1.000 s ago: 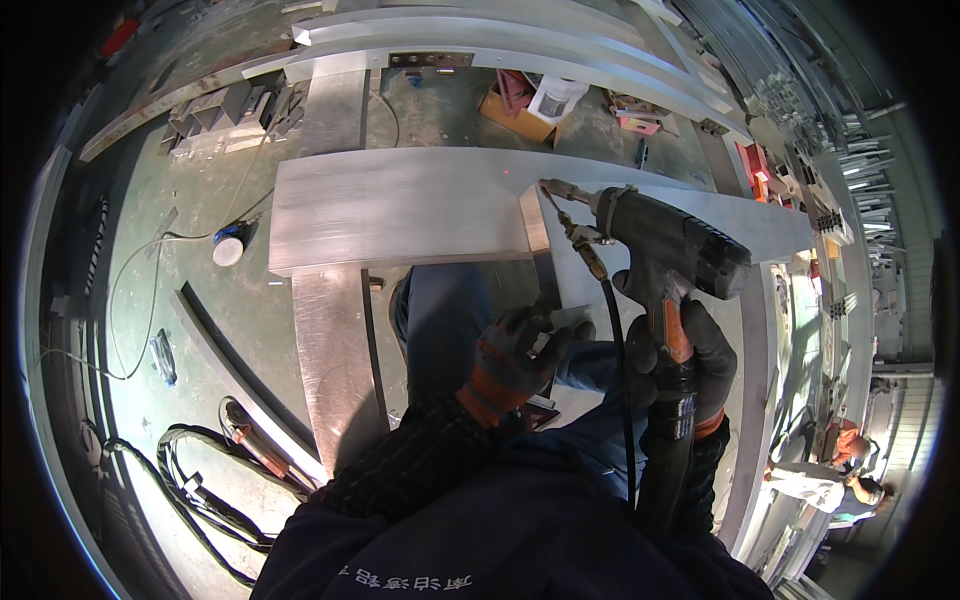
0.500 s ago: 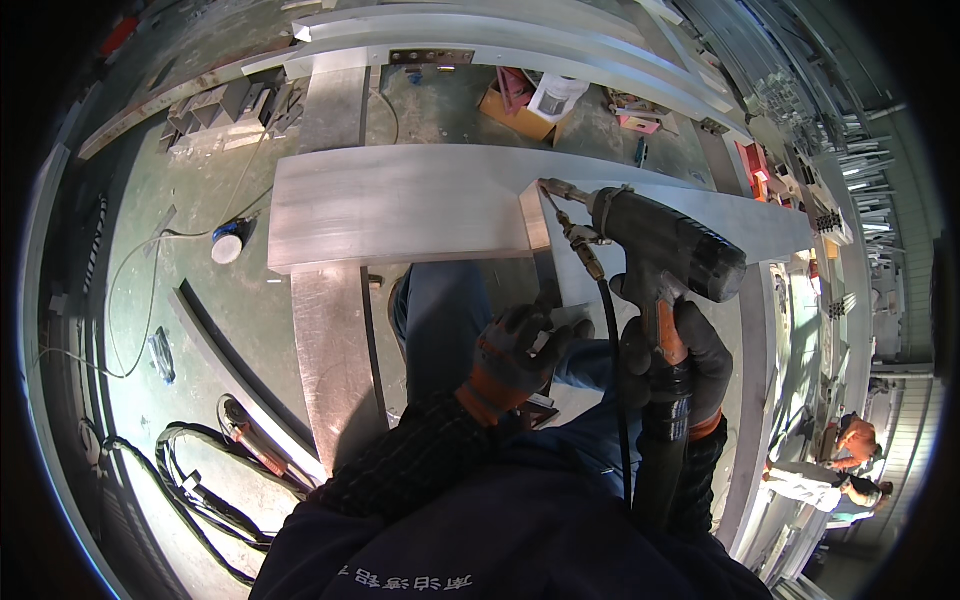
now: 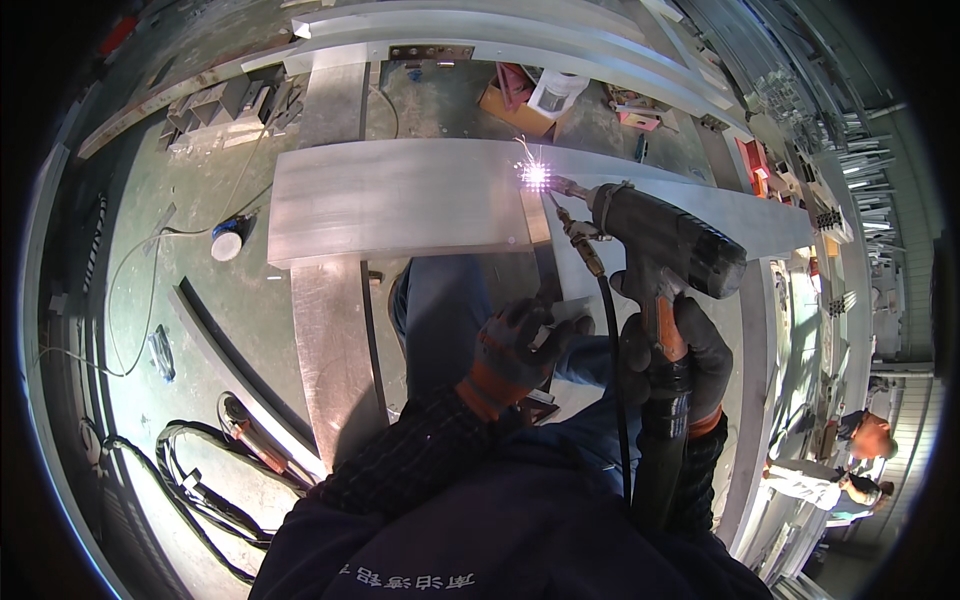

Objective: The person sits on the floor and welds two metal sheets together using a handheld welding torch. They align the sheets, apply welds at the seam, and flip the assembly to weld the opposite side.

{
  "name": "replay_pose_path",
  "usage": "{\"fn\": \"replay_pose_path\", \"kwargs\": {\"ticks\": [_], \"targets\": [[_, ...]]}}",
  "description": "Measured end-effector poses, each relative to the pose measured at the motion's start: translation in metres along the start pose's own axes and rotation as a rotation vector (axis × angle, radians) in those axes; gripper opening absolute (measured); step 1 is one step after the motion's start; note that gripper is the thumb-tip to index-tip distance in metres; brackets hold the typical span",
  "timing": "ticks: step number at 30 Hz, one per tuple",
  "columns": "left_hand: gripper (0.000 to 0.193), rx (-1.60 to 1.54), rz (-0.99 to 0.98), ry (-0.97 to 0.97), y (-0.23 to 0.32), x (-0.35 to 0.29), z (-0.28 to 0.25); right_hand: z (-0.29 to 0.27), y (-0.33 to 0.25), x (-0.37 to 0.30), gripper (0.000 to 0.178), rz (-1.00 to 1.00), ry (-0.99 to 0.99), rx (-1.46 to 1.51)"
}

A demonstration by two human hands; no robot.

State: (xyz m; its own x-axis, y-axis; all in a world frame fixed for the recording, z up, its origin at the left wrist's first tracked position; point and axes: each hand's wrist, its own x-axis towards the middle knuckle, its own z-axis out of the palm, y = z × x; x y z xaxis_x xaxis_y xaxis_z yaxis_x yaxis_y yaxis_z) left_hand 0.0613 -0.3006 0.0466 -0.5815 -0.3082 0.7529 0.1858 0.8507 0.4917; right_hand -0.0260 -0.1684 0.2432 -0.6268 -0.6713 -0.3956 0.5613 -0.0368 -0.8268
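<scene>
My right hand (image 3: 695,365), in a dark glove with an orange cuff, is wrapped round the grip of a black handheld welding gun (image 3: 675,245). The gun's nozzle points left, and a bright welding spark (image 3: 536,177) glows at its tip. That glow sits where a wide silver metal beam (image 3: 390,200) meets a second, slanting metal beam (image 3: 720,205). Lower and to the left, my gloved left hand (image 3: 508,355) is closed, its fingers curled near the joint's underside. Whatever lies between those fingers is hard to make out.
A metal support (image 3: 335,350) carries the wide beam's left side. Black cables (image 3: 185,485) and an orange-and-black tool (image 3: 255,445) lie on the floor at left. Beyond the beam stands a cardboard box (image 3: 515,110). Two people (image 3: 850,465) are at far right.
A bright spark with small flying streaks has appeared at the gun's nozzle tip. Both hands stay nearly where they were. One person at far right has shifted.
</scene>
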Motion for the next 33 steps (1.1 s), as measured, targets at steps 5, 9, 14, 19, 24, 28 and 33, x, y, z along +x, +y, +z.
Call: {"fn": "replay_pose_path", "kwargs": {"ticks": [5,9,14,19,24,28,33], "targets": [[0.030,-0.009,-0.007,-0.043,0.003,0.007,-0.008,0.003,0.002,-0.004,0.057,-0.022,0.014,0.024],[0.033,-0.020,-0.005,-0.026,0.003,0.010,-0.010,0.006,0.003,-0.007,0.055,-0.018,0.055,0.071],[0.032,-0.004,0.024,-0.041,-0.003,0.000,-0.001,0.008,0.002,-0.010,0.057,-0.031,0.053,0.030],[0.026,0.003,0.022,0.028,0.001,0.010,-0.003,0.007,0.002,-0.013,0.057,-0.033,0.048,0.010],[0.047,-0.026,-0.004,-0.055,0.000,0.000,0.000,0.000,0.004,-0.016,0.056,0.000,0.001,0.041],[0.049,-0.015,-0.019,-0.030,0.000,-0.003,0.002,0.002,0.008,-0.019,0.056,-0.028,0.035,0.006],[0.050,0.001,-0.008,-0.052,0.000,-0.005,0.002,0.004,0.007,-0.023,0.054,-0.050,0.040,-0.013]]}}
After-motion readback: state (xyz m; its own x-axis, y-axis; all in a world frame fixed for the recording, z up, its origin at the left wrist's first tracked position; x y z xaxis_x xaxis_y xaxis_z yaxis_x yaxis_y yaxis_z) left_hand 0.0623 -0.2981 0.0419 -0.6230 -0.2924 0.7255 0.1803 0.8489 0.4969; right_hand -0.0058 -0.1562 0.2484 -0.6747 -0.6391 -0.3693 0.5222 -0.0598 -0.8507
